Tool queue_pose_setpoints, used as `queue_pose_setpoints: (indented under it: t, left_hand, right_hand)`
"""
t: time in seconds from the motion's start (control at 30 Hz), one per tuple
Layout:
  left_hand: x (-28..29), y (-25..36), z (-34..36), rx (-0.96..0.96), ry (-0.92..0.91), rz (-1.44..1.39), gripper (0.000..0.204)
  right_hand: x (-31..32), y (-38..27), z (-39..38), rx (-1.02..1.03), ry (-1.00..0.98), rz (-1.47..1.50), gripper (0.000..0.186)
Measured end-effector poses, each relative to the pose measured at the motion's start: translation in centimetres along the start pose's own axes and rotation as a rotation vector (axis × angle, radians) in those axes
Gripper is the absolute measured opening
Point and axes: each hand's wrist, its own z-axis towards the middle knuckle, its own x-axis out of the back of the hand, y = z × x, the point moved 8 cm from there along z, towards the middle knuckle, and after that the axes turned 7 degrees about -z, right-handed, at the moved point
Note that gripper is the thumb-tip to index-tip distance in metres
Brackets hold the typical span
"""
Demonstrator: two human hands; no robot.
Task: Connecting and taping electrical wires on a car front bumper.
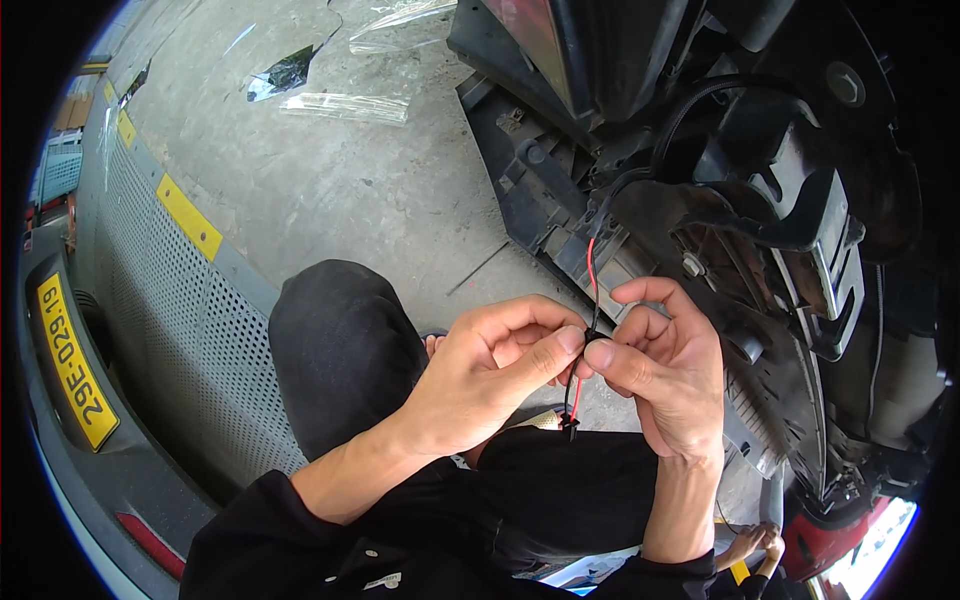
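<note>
A thin pair of wires, one red and one black, runs down from the dark vehicle parts in front of me. My left hand pinches the wires between thumb and fingertips. Right beside it, my right hand closes thumb and fingers on the same spot, its index finger lifted and curved. A small black piece shows between the two thumbs; its kind is mostly hidden by the fingertips. Below the hands the wires hang to a small black end piece.
Exposed vehicle parts with a metal bracket and black plastic panel fill the right. Clear plastic scraps lie on the concrete floor. A perforated metal strip and another car's bumper are left. Another person's hands appear lower right.
</note>
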Motion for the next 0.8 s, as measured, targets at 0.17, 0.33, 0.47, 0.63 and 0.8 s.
queue_pose_setpoints:
  t: [0.17, 0.33, 0.47, 0.63, 0.8]
  left_hand:
    - [-0.1, 0.0, -0.2, -0.003, 0.026, 0.047, 0.019]
    - [0.2, -0.2, -0.2, -0.039, 0.045, -0.023, 0.027]
    - [0.1, -0.5, 0.0, -0.043, 0.002, -0.053, 0.024]
    - [0.1, -0.6, 0.1, -0.027, -0.030, -0.230, 0.019]
    - [-0.2, -0.7, -0.4, 0.039, -0.056, -0.237, 0.017]
  right_hand:
    - [0.4, 0.5, 0.0, 0.007, 0.019, -0.007, 0.046]
    - [0.5, 1.1, 0.2, -0.014, 0.042, -0.051, 0.044]
    - [0.4, 1.3, 0.2, -0.028, 0.035, -0.019, 0.043]
    - [0.2, 1.5, 0.1, -0.030, 0.051, 0.000, 0.042]
    - [-0.2, 1.5, -0.2, -0.006, 0.005, 0.073, 0.044]
